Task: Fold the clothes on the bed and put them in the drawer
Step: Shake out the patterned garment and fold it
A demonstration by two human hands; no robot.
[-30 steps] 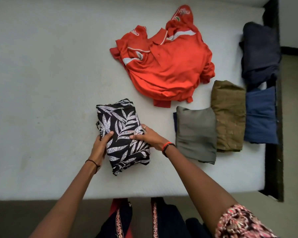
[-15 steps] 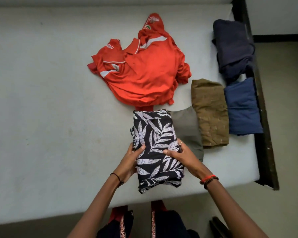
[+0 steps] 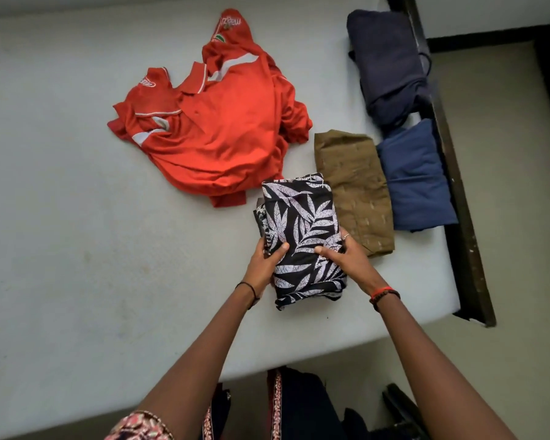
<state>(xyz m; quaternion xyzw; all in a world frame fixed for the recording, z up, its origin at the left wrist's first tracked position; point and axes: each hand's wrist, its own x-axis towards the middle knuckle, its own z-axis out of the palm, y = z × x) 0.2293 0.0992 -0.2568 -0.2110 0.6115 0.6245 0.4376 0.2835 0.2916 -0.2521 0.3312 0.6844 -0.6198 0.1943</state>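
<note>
A folded black garment with white leaf print [image 3: 300, 230] is held between both hands. My left hand [image 3: 264, 265] grips its left edge with the thumb on top. My right hand [image 3: 346, 258] grips its right edge the same way. The garment now covers the folded grey garment and lies beside a folded brown garment [image 3: 354, 188]. An unfolded red polo shirt [image 3: 216, 128] lies crumpled on the bed [image 3: 61, 201] farther back. No drawer is in view.
A folded blue garment [image 3: 415, 176] and a folded dark navy garment [image 3: 388, 65] lie along the bed's right edge, by the dark bed frame [image 3: 464, 236]. The floor lies to the right and in front of the bed.
Both hands have carried the leaf-print garment to the right, from bare mattress onto the folded grey garment, which is now hidden under it.
</note>
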